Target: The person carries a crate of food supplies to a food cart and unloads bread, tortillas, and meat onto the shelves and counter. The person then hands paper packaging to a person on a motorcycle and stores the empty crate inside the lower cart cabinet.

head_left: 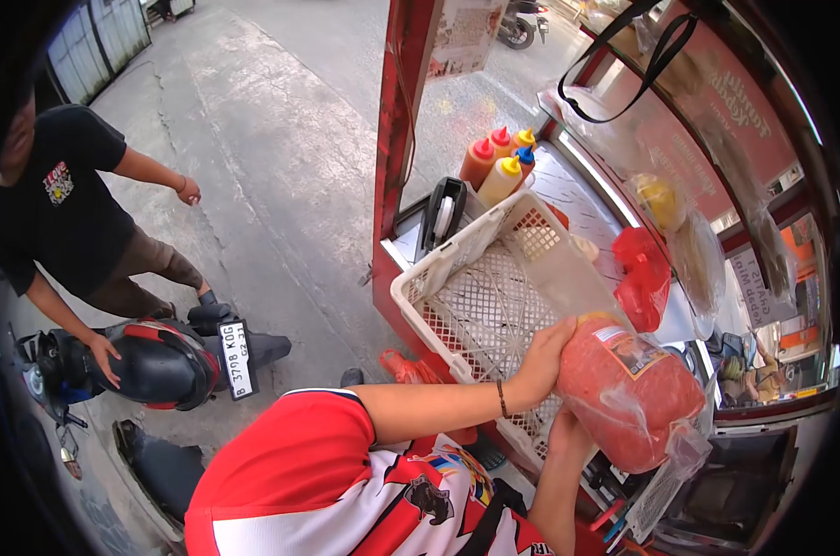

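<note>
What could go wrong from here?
1. The meat roll could tip or slip: left hand and right hand both hold it near one end, with none seen at the other.
2. Its loose plastic could snag or tear, as it bunches at that unheld end.
3. A knock to the crate might topple the bottles standing close by its end.
</note>
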### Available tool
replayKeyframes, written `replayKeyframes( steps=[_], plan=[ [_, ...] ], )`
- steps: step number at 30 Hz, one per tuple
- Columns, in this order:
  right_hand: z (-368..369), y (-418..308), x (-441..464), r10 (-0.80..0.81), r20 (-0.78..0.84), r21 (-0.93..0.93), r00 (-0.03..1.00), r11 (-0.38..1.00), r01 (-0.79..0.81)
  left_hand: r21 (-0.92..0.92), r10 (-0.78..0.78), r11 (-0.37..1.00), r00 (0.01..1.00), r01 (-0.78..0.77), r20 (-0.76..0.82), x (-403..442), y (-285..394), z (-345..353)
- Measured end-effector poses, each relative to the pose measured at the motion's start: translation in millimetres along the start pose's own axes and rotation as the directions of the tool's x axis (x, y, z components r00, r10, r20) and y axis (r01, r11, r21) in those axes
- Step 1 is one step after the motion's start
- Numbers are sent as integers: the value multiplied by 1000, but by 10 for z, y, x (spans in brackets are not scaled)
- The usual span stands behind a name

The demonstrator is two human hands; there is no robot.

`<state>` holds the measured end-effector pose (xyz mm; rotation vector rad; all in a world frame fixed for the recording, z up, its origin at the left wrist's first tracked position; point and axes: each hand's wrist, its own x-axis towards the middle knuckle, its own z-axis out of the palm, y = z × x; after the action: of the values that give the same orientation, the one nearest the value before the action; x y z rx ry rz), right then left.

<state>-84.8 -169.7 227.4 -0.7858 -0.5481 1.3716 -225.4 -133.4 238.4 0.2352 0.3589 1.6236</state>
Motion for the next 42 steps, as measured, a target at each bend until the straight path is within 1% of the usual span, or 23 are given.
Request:
replayKeyframes(
  steps=[2, 4, 5, 6, 7, 8, 10, 11, 12, 15, 18, 20, 21, 22, 23, 26, 28, 29, 32, 33, 36, 40, 42],
  plan=[
    [42, 7, 47, 13, -7, -48, 1000, 999, -14, 17, 23, 1000, 997, -22, -67, -23, 49, 68],
    [232, -1, 37, 41, -30, -76, 999, 996, -43, -26, 6, 1000, 998, -8, -61, -31, 46, 59],
    [238, 37, 93, 66, 66, -97, 996, 994, -60, -46, -2, 999, 998, -1, -59, -18, 72, 31],
    [232, 42, 110, 81, 113, -96, 990, 993, -70, 145, 119, 984, 989, -105, -91, 39, 75, -91],
    [232, 84, 152, 91, 151, -73, 984, 994, -81, 324, 223, 928, 970, -182, -94, 105, 8, -256],
    [256, 122, 188, 95, 170, -44, 981, 995, -89, 473, 284, 853, 956, -219, -69, 59, -144, -291],
    [352, 189, 296, 66, 180, 14, 982, 997, -69, 188, 111, 977, 993, -103, -36, 38, -26, -265],
    [394, 207, 312, 49, 178, 42, 983, 997, -57, 96, 57, 994, 998, -57, -1, 43, 1, -203],
    [422, 211, 345, 39, 187, 62, 982, 997, -51, 25, 44, 999, 999, -44, 21, 90, 81, -144],
    [473, 191, 349, 22, 225, 116, 974, 992, -49, 37, 64, 997, 997, -65, 34, 171, 246, 10],
    [520, 175, 338, 16, 268, 145, 963, 988, -57, -55, 59, 997, 997, -56, 55, 185, 332, 183],
    [577, 124, 306, 12, 295, 133, 955, 990, -54, -90, 57, 994, 998, -53, 34, 226, 348, 187],
    [626, 110, 309, -3, 296, 121, 955, 992, -34, -108, 45, 993, 999, -42, 23, 233, 351, 190],
    [685, 95, 316, -19, 297, 116, 955, 993, -16, -121, 82, 990, 996, -78, 26, 239, 365, 189],
    [802, 92, 332, -63, 213, 46, 975, 997, 54, -136, 108, 985, 994, -102, 35, 241, 402, 241],
    [839, 118, 413, -33, 190, 281, 981, 959, -22, -141, 154, 979, 986, -145, 55, 291, 371, 229],
    [926, 152, 422, -82, 179, 158, 980, 986, 54, -101, 210, 974, 976, -203, 61, 282, 356, 202],
    [937, 154, 410, -103, 149, 103, 983, 991, 88, 2, 252, 968, 968, -252, 21, 191, 385, 280],
    [980, 184, 389, -140, 41, -52, 989, 989, 142, -15, 274, 961, 950, -275, 154, 313, 349, 76],
    [975, 167, 362, -44, -3, 0, 999, 999, 44, -39, 282, 959, 959, -281, 10, 317, 308, 91],
    [996, 126, 260, -83, -11, 88, 997, 993, 83, -115, 199, 971, 976, -208, -90, 305, 261, 137],
    [920, 155, 212, -96, 80, -86, 992, 991, 102, -149, 106, 983, 993, -112, -43, 266, 327, 192],
    [978, 170, 224, -145, 100, -218, 984, 962, 163, -159, 125, 978, 989, -136, -77, 229, 330, 216]
  ],
)
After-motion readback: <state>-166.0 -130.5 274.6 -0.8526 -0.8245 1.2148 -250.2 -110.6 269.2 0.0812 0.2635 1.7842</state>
